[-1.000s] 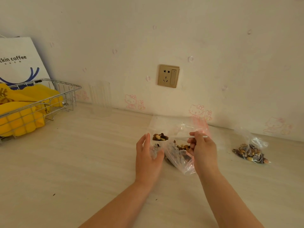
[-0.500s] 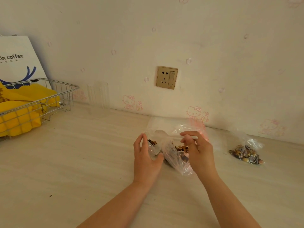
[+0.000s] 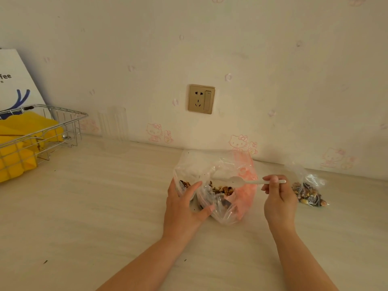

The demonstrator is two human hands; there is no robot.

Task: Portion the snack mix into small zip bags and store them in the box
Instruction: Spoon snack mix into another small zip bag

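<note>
pale wood-look counter [image 3: 105, 206] against a wall with pink cat stickers, nothing fancy. nearest to the camera: two bare forearms reaching forward. left hand [image 3: 184, 206] curled round a small zip bag [image 3: 186, 181], thumb across the front, keeping its mouth up and open with a bit of snack mix showing inside. right hand [image 3: 277, 198] pinching the tail of a white plastic spoon [image 3: 247, 182], fingers closed on the handle.

key bit for the next move: spoon lying flat, long axis running left to right, bowl pointing left and sitting over the mouth of the big clear bag [image 3: 226, 198] with the nuts and dried fruit. can't really tell if the bowl is loaded or empty. big bag sitting between the two hands, touching the small bag, so small bag lies just left of the spoon tip. right hand clearly the one to carry, left one just the holder; probably a short sideways sweep to the left.

further right, near the wall, another little bag [image 3: 308, 192] with mix in it. far left, a wire basket [image 3: 69, 114] with yellow stuff. no box spotted for sure.
</note>
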